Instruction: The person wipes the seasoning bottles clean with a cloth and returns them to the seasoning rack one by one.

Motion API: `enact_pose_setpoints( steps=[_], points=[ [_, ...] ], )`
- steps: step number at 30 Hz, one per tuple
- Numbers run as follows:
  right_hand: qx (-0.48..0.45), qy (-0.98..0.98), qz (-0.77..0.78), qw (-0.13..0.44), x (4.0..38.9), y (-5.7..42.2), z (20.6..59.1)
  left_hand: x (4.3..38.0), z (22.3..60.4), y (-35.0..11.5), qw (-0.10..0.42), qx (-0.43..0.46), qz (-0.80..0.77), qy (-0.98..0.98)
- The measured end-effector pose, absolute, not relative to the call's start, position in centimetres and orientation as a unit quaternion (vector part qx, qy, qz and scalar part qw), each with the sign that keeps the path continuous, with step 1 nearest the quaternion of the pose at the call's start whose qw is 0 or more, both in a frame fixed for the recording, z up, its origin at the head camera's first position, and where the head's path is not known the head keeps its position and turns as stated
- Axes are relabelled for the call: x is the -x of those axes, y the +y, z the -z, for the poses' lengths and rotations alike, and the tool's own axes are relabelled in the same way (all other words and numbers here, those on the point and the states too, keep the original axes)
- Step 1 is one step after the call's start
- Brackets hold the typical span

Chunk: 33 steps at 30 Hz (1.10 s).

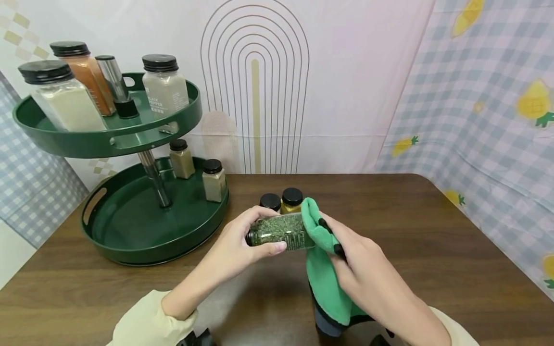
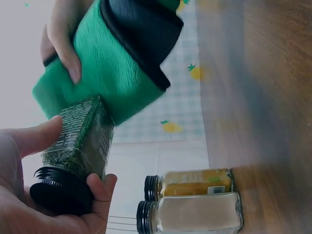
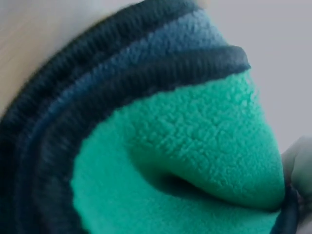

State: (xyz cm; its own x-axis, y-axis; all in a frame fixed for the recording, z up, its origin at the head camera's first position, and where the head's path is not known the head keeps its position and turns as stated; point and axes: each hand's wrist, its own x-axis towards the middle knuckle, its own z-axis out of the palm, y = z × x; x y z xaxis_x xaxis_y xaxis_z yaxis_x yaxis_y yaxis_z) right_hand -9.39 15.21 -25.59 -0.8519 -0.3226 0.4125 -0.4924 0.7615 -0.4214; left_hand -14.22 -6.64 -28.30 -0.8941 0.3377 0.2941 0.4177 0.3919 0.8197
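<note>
My left hand grips a clear jar of dried green herbs tilted on its side, with its black lid toward the palm. Against the jar's base lies a green cloth with black edging, which my right hand pinches between fingers and thumb. The cloth's other face is dark blue-grey. In the right wrist view the folded cloth fills most of the picture and hides the jar. Behind the held jar stand two black-lidded jars, one with yellow contents and one with beige contents.
A green two-tier turntable rack stands at the left on the wooden table. Its upper tier carries several items, including a black pepper jar and a metal-and-black cylinder. Two small jars sit below, one at the right rim.
</note>
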Motion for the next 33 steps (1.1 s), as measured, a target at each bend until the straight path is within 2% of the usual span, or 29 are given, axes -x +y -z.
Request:
enact_pose_setpoints(
  steps=[5,10,21,24,28,33],
  points=[
    [-0.224,-0.926,-0.252,0.171,8.2,15.3,24.9,14.1,27.9,-6.8,0.032,0.228,0.514,-0.826],
    [-0.223,-0.924,-0.258,0.171,8.6,15.4,25.1,14.0,27.8,-6.6,0.022,0.23,0.529,-0.817],
    [-0.174,-0.936,-0.293,0.086,11.7,14.9,27.0,13.6,27.7,-6.5,0.028,0.229,0.531,-0.815],
    [-0.179,-0.936,-0.288,0.09,11.5,14.7,27.1,13.7,27.7,-6.7,0.042,0.225,0.522,-0.822],
    [-0.196,-0.934,-0.271,0.123,10.4,14.4,26.9,14.1,27.8,-7.1,0.057,0.219,0.514,-0.828],
    [-0.221,-0.931,-0.246,0.152,9.0,14.6,26.6,14.4,27.7,-7.5,0.054,0.22,0.512,-0.828]
  ],
)
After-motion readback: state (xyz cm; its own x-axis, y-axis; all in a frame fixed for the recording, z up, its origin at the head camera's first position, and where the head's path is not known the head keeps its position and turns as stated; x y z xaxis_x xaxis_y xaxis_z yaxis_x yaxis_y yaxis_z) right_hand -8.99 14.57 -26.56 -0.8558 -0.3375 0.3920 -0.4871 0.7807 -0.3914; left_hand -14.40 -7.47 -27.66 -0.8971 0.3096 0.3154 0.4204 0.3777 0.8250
